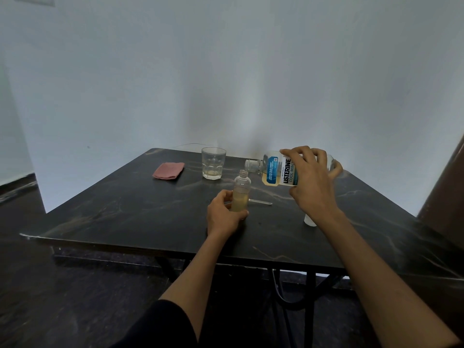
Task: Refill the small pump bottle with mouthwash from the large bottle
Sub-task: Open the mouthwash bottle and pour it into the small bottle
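Pouring is partway: my left hand [224,214] grips the small pump bottle [241,192] mid-table, uncapped and about half full, while my right hand [311,177] grasps the large bottle [276,170] tipped sideways above, pump refitting still undone
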